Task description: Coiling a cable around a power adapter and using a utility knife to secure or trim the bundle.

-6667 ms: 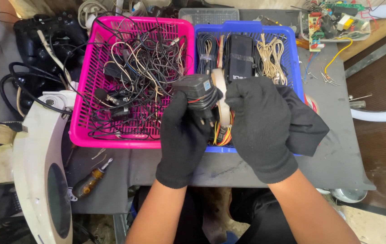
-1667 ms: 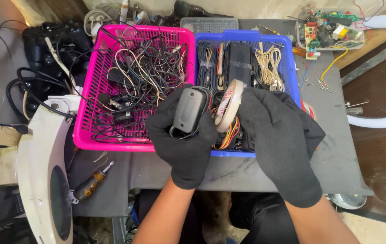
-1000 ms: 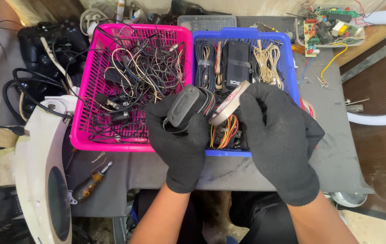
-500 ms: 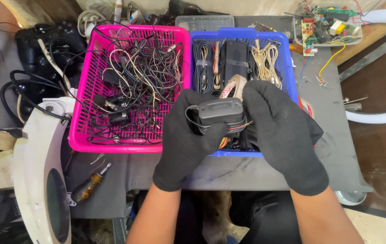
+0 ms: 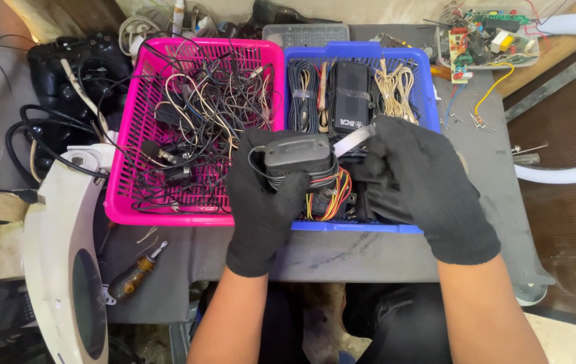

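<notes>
- The left hand (image 5: pixel 261 195), in a black glove, is clamped around a small dark adapter box (image 5: pixel 298 156), fingers wrapped under it and thumb on the near side.
- The box is held in the air just above the near edge of the blue basket (image 5: pixel 362 228), between the two hands.
- The right hand (image 5: pixel 419 185), also gloved, is closed in a pinch on a pale flat strip (image 5: pixel 353 140) that runs from the box up toward its fingertips.
- Black cord is looped tightly round the box; coloured wires (image 5: pixel 331 195) hang just below it, between the hands.
- Judging from this hold, the wrapping goes best if the left hand keeps the box level and firm while the right keeps the strip taut and flat, so no loop of cord slips loose.
- It would be wise to keep the hanging wires clear of the strip, or they may get bound in.
- Left of the left hand is a pink basket (image 5: pixel 123 202) full of tangled cables; beyond the right hand, neat cable bundles (image 5: pixel 396 91) lie in the blue basket.
- A screwdriver (image 5: pixel 133 273) lies on the table (image 5: pixel 342 256), down and left of the left hand.
</notes>
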